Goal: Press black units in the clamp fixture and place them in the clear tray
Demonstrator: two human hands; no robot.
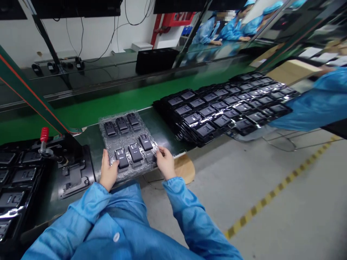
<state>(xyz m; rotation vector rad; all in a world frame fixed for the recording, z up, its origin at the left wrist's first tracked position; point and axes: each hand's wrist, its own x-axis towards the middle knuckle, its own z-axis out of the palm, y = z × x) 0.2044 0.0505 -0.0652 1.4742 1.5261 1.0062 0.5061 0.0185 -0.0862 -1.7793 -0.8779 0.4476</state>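
A clear plastic tray [121, 141] lies on the dark green work surface in front of me. Several small black devices [135, 153] with rounded corners and white lettering sit in its pockets, in two rows. My left hand [108, 171] grips the tray's near left edge, its thumb beside the nearest left device. At the near right corner, my right hand [166, 163] pinches the tray's edge between thumb and fingers. Just left of the tray stands a black clamp fixture [76, 177] with a red handle [44, 134].
Stacked black trays [206, 110] of dark parts fill the right of the bench; more black trays [24, 176] are at far left. A co-worker's blue sleeve [320, 101] reaches in near a cardboard box [294, 72]. Green posts [32, 90] rise along the bench.
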